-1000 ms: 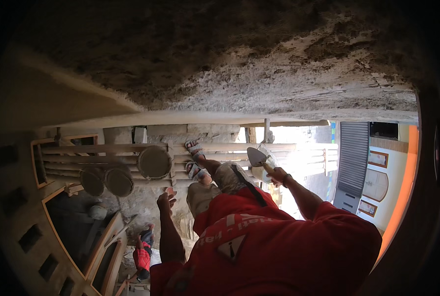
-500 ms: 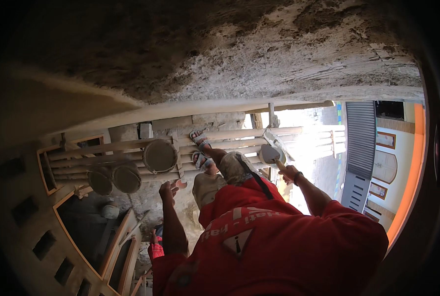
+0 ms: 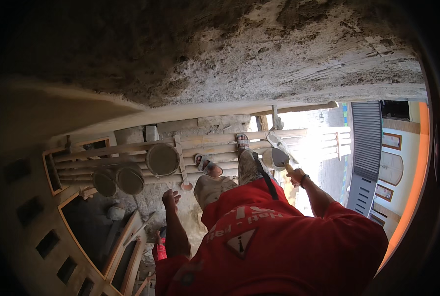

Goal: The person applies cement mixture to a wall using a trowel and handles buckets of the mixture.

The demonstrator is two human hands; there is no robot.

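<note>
My right hand (image 3: 296,176) grips the handle of a trowel (image 3: 280,158), whose blade is over a pale container (image 3: 271,161) on the bamboo platform (image 3: 210,139). My left hand (image 3: 171,198) is empty, fingers apart and a little curled, just below the platform's edge in the picture. A small reddish object (image 3: 187,186) shows a little above and right of it. Three round containers of grey mortar (image 3: 161,159) stand on the poles to the left. My sandalled feet (image 3: 243,141) are on the poles.
A rough cement surface (image 3: 279,59) fills the upper picture. At left are a wall with square openings (image 3: 47,244) and wooden frames (image 3: 121,241). Below the platform is another person's red sleeve (image 3: 159,250). A bright paved street and a slatted grey gate (image 3: 365,143) are at right.
My right foot has moved to the right along the poles. The trowel in my right hand has moved right, over the pale container. My left hand has shifted away from the small reddish object.
</note>
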